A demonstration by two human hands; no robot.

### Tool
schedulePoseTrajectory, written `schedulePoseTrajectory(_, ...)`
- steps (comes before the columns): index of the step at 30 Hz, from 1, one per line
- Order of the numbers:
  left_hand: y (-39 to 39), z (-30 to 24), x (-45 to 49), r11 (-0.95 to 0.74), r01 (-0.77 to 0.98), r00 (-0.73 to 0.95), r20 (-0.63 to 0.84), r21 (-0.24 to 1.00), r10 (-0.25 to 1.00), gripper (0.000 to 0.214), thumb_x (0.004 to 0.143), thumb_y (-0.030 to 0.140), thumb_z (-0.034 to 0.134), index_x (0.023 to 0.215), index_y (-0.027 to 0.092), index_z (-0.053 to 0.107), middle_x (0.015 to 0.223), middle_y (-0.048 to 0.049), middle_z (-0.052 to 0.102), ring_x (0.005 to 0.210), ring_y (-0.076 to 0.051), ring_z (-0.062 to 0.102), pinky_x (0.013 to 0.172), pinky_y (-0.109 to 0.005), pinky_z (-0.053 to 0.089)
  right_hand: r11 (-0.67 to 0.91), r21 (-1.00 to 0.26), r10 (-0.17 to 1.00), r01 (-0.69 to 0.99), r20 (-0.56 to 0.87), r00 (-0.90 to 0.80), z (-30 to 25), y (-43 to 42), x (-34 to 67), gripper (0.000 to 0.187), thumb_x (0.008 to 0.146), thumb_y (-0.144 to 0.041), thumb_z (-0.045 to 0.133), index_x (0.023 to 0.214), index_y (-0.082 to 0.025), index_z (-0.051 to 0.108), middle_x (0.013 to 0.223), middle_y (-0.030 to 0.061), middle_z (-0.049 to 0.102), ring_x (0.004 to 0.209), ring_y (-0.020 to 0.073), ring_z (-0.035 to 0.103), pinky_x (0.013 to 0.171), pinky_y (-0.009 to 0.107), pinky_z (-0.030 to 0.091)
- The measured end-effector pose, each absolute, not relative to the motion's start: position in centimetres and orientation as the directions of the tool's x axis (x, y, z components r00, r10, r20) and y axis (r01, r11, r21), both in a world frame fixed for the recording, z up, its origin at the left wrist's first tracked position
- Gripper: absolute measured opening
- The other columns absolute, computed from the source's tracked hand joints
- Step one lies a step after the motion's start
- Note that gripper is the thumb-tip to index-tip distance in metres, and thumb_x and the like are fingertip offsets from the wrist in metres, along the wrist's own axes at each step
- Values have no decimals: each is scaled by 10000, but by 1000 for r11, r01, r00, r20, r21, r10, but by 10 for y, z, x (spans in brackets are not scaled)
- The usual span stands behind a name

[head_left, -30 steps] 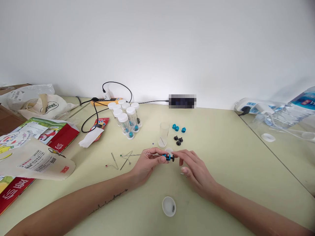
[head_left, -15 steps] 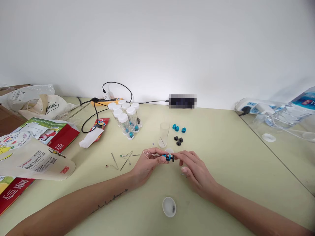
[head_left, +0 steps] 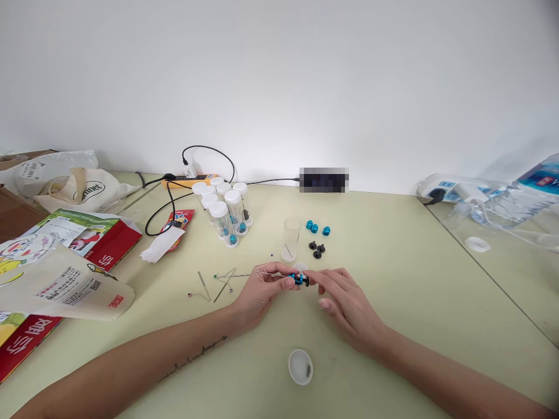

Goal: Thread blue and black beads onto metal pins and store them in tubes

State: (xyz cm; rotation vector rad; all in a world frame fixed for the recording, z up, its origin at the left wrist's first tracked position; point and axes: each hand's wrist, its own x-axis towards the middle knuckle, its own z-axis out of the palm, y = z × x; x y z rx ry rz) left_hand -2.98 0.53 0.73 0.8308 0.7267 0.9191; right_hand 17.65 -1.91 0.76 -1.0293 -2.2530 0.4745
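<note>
My left hand (head_left: 262,291) pinches a small blue metal fitting with a black disc end (head_left: 300,280) between thumb and fingers. A thin bent wire (head_left: 264,270) sticks out by the same fingers. Fingertips of my right hand (head_left: 351,308) rest at or very near the black end, its thumb held apart below. Beyond the hands stands an uncapped clear tube (head_left: 292,237) with a thin rod inside. Several blue metal pieces (head_left: 314,228) and black disc-headed pieces (head_left: 317,249) lie to its right. A white cap (head_left: 300,267) is partly hidden behind my fingers.
A white cup-like cap (head_left: 300,375) with small dark bits sits in front. Left are loose rods and wires (head_left: 222,285) and several capped tubes (head_left: 220,216). Bags and a plastic cup (head_left: 87,285) crowd the left; a power strip (head_left: 463,189) and bottle (head_left: 524,192) the right.
My right thumb has shifted slightly to the left. The fitting stays in my left hand, and the things on the table have not moved.
</note>
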Motion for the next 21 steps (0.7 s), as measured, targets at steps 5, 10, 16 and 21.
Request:
schedulePoseTrajectory(5,5,7,-30,356,-378,422,-183,855,888,194,706,202,761,879,148,691,847,-45,718,727,-117,644,783,-267,490,620,-543,783,566,380,-493,8,-19,177,474,987,-476,181,1364,-261,370,1050,71,583,856,196,522,836,383,400)
schedulePoseTrajectory(10,5,7,-30,361,-378,419,-190,853,888,200,703,200,763,883,151,692,831,-39,716,737,-115,644,781,-256,488,606,-566,793,558,376,-480,9,-19,177,465,987,-474,190,1354,-264,384,1066,69,581,857,193,522,839,382,402)
schedulePoseTrajectory(16,5,8,-30,365,-380,416,-195,850,888,200,692,210,770,869,151,696,831,-41,716,733,-119,643,778,-259,489,629,-556,775,544,396,-492,9,-19,176,455,989,-465,187,1339,-269,404,1028,67,588,860,197,525,831,381,404)
schedulePoseTrajectory(21,5,7,-30,359,-375,414,-191,855,890,186,704,204,761,869,150,695,842,-43,713,733,-114,638,778,-255,483,638,-541,768,548,402,-498,9,-19,177,450,991,-457,186,1315,-256,425,1062,77,587,874,198,532,831,375,411)
